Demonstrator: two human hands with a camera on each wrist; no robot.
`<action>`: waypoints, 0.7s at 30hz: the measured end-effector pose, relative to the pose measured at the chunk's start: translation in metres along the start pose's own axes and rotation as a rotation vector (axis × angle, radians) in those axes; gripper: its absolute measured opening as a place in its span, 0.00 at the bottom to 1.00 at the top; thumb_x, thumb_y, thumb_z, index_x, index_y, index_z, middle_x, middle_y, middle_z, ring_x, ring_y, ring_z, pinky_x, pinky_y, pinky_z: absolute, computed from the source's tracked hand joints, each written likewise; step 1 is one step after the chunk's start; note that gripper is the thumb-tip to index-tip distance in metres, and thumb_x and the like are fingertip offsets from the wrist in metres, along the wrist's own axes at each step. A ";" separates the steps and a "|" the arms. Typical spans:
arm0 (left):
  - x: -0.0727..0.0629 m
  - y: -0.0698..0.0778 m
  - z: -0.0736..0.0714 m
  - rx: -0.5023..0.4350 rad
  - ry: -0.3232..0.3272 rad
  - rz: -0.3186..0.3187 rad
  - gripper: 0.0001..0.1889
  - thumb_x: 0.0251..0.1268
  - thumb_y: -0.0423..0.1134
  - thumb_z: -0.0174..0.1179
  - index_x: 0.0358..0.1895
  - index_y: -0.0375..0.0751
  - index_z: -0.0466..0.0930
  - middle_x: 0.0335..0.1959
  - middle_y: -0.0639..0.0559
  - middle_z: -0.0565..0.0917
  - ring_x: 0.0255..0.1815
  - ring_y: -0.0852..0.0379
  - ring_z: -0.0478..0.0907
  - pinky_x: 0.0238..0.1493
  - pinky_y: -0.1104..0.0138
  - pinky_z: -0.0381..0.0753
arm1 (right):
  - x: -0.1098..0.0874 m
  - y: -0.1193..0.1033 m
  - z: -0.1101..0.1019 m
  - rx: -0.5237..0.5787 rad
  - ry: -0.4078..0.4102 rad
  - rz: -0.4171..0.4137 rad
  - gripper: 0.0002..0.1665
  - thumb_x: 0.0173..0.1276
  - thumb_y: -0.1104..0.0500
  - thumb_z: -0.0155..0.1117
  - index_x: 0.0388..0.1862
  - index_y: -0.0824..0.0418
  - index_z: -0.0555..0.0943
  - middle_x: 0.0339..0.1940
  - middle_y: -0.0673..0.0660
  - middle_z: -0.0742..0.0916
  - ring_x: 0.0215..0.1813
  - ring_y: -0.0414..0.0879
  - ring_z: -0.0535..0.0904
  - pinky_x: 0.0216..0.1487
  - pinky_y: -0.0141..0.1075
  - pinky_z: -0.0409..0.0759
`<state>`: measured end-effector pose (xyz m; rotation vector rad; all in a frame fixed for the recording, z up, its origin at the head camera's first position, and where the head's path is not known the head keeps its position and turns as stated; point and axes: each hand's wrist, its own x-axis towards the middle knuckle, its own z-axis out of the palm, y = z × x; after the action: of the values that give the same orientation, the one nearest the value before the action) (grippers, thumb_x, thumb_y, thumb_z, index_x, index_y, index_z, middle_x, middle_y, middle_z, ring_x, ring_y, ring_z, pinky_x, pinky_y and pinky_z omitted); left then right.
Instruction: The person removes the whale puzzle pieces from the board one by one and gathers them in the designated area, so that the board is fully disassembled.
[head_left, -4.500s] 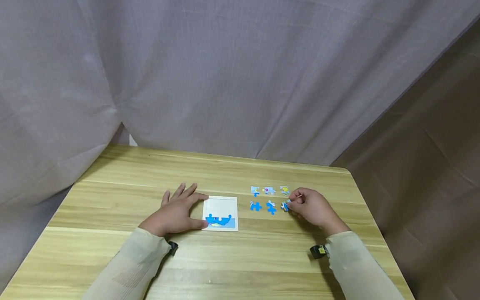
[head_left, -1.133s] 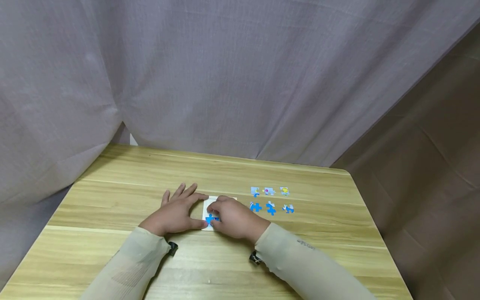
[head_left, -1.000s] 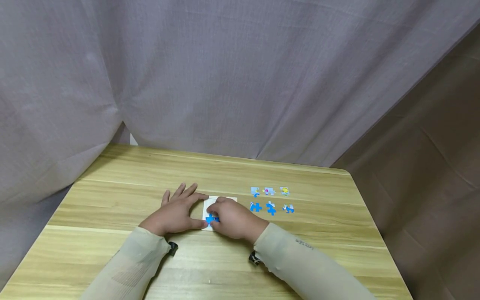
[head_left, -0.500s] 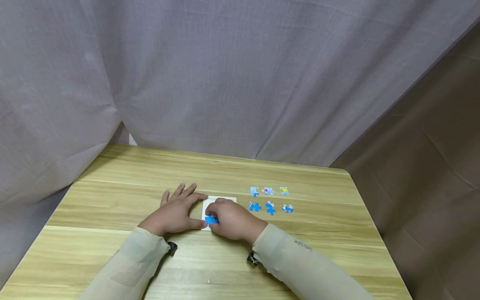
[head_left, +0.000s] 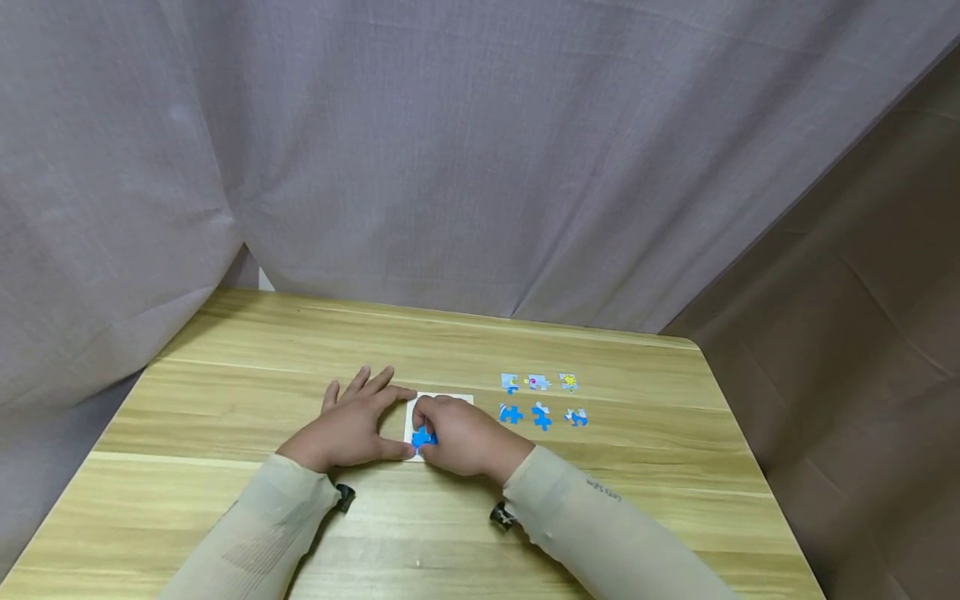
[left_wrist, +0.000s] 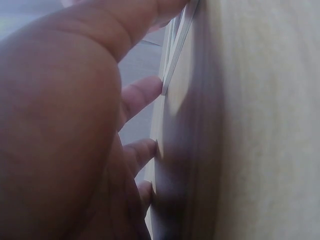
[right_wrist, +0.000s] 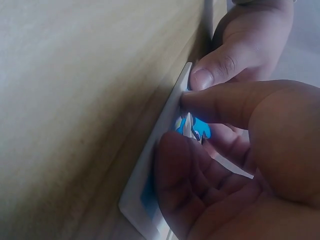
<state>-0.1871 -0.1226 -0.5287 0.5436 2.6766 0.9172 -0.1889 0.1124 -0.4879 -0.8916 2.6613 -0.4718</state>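
A small white puzzle tray point(head_left: 408, 421) lies flat on the table, its right part covered by my right hand point(head_left: 472, 437). Thumb and curled fingers of that hand pinch a blue puzzle piece point(head_left: 422, 438) at the tray's lower left. In the right wrist view the blue piece point(right_wrist: 202, 128) stands tilted up from the tray point(right_wrist: 145, 175). My left hand point(head_left: 348, 427) lies with spread fingers along the tray's left side; its thumb touches the near corner and its index finger the far one. Other pieces inside the tray are mostly hidden.
Right of the tray lie several loose puzzle pieces in two rows, among them a yellow sun piece point(head_left: 568, 381), a pink-marked piece point(head_left: 537, 382) and a blue one point(head_left: 542, 416). Grey curtain point(head_left: 450, 167) hangs behind the wooden table point(head_left: 420, 533).
From the loose pieces on the right, my right hand has come left to the tray. Over the last second it shifts only slightly, working at the blue piece. The left hand stays put.
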 end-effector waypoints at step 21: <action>0.000 -0.001 0.000 0.008 0.003 0.003 0.47 0.60 0.69 0.80 0.83 0.66 0.74 0.96 0.41 0.52 0.96 0.27 0.38 0.83 0.19 0.30 | -0.013 0.009 0.003 0.189 0.041 0.007 0.13 0.78 0.64 0.71 0.50 0.49 0.77 0.32 0.44 0.80 0.33 0.37 0.75 0.39 0.32 0.75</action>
<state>-0.1872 -0.1236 -0.5291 0.5481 2.6844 0.9093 -0.1827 0.1265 -0.4922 -0.8233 2.6012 -0.7331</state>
